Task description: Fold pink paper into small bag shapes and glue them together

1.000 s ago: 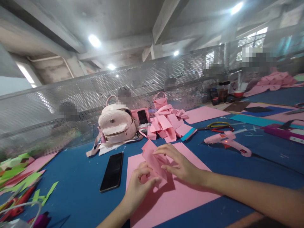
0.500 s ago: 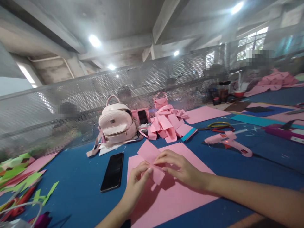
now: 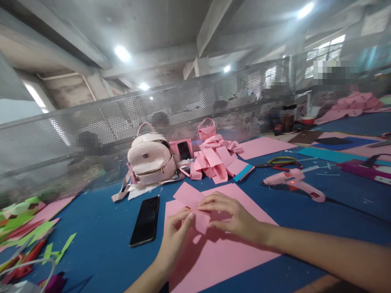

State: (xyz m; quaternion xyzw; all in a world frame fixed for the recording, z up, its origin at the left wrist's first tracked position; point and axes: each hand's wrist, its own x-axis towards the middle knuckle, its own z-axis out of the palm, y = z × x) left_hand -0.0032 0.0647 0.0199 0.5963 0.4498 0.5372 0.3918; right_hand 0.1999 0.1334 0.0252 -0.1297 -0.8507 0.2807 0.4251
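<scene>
Both my hands hold a small folded piece of pink paper [image 3: 193,204] just above a large pink sheet [image 3: 214,248] on the blue table. My left hand [image 3: 175,238] pinches the piece's lower left side with thumb and fingers. My right hand [image 3: 233,217] has its fingers curled over the right side of the piece, pressing it between fingertips. The folded piece sticks up and to the left from between the two hands.
A black phone [image 3: 145,220] lies left of the sheet. Behind are a pale pink backpack [image 3: 151,159], a heap of pink paper bags [image 3: 215,158], a pink glue gun [image 3: 291,183] and scissors [image 3: 279,162]. Green and pink scraps [image 3: 27,228] lie at far left. A mesh fence [image 3: 91,134] bounds the table.
The folded piece has been lowered and turned flatter; my hands have closed in on it, the right fingers going from spread over it to pinching it.
</scene>
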